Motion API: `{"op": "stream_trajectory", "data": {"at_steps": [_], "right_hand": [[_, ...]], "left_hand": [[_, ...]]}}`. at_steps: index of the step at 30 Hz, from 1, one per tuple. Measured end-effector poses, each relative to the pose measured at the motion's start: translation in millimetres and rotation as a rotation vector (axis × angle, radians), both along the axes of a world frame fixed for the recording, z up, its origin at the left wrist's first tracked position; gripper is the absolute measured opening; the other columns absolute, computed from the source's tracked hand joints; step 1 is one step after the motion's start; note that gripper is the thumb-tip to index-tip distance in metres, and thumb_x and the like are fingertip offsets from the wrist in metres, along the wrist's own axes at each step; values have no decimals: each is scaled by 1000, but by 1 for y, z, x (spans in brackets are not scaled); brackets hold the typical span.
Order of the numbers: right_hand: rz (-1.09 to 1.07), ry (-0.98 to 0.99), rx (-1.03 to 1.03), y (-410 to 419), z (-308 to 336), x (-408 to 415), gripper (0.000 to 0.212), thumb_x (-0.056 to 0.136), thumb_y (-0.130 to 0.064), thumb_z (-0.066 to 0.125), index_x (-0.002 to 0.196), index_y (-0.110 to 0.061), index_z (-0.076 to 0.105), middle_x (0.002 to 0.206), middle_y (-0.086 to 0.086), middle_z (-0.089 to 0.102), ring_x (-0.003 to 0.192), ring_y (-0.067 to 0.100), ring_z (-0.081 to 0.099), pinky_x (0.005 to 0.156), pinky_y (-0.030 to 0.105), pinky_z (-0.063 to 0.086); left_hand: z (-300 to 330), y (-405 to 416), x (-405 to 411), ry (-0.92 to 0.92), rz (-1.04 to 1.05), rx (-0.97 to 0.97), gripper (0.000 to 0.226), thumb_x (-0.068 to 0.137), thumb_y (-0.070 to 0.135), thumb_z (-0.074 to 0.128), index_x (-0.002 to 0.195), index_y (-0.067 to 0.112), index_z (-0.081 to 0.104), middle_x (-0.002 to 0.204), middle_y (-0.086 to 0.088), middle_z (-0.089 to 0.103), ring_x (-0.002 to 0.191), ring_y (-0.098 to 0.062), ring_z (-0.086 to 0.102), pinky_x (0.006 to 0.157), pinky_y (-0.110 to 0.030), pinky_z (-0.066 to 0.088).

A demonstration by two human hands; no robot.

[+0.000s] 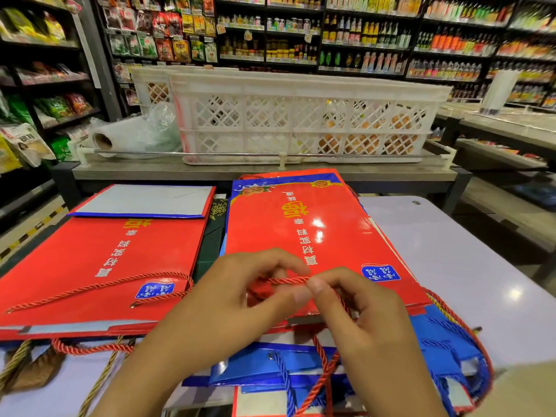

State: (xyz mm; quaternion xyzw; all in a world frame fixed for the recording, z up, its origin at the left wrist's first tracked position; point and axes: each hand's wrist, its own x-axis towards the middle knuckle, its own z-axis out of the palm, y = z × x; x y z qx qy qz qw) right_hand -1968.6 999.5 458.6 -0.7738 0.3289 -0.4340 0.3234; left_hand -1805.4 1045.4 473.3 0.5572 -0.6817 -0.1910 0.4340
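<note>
A flat red gift bag (313, 227) with white lettering lies on top of a pile of folded bags in front of me. Its red twisted cord handle (285, 280) runs across its near end. My left hand (231, 308) and my right hand (358, 314) meet over that end, and both pinch the red cord between thumb and fingers. A second flat red bag (102, 260) lies to the left, its own cord handle (99, 288) loose on top. Blue bags (445, 341) with blue cords stick out underneath the pile.
The bags lie on a pale lilac table (451, 254). Behind it a counter carries a white lattice crate (301, 121) and a roll of plastic bags (120, 136). Store shelves of packets and bottles (361, 34) fill the background. An aisle floor lies to the right.
</note>
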Motion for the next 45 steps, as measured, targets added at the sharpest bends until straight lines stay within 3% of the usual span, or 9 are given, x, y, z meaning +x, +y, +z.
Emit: {"op": "stream_trajectory", "data": {"at_steps": [2,5,13,18,25,28,33,39,45], "right_hand": [[1,-1,5,1,2,-2,20,82,-42,53,75,-29,66,52,-13,52,53,3,48,51,13,34],[-14,-2,47,0,3,-8,17,81,-43,52,81,-32,64,55,-5,54,52,5,46,51,17,34],[-40,46,219,-5,12,-33,15,83,-33,59,84,-47,64,74,4,65,75,21,59,69,43,54],[32,-15,351,-15,18,-48,28,88,-16,59,83,-41,69,68,3,65,60,14,59,59,27,53],[25,-146,435,-33,20,-54,18,89,-2,56,78,-11,66,53,7,57,48,10,49,48,18,43],[26,-149,433,-36,18,-55,22,89,-3,57,73,-13,68,55,7,60,50,10,50,49,18,44],[17,-144,449,-35,20,-55,23,90,-5,56,76,-16,71,64,10,67,47,5,49,46,14,40],[65,-177,387,-40,31,-61,26,92,0,50,92,-14,72,80,7,74,59,11,59,49,16,45],[60,-208,405,-52,35,-71,25,92,-1,52,98,-18,70,87,7,75,76,18,70,69,25,57]], "left_hand": [[1,-6,-1,-91,60,-110,28,82,54,50,81,32,68,75,10,66,72,-9,62,63,-18,44],[-5,-14,4,47,137,-164,31,83,52,49,76,26,64,63,3,58,57,-4,51,54,-16,39],[-15,-33,13,367,480,-114,29,97,23,51,69,19,57,55,8,52,53,-3,45,51,-15,34],[-14,-40,15,369,552,-124,26,97,25,50,76,14,60,60,0,53,52,-5,43,49,-18,32],[-16,-68,25,203,647,-28,27,98,25,49,78,10,61,67,-5,58,68,-26,56,68,-39,44],[-18,-72,22,-46,657,62,25,99,25,42,95,13,63,97,-5,66,98,-29,60,85,-39,45],[-10,-54,-11,-285,169,-117,50,91,46,32,122,20,60,121,7,58,117,-13,49,106,-42,35],[-10,-36,-60,-461,137,-316,24,93,35,45,106,22,60,96,8,59,86,-16,54,73,-36,45],[-29,-41,-62,-542,181,-327,35,86,46,51,114,25,54,98,10,61,86,-14,59,71,-29,44]]}}
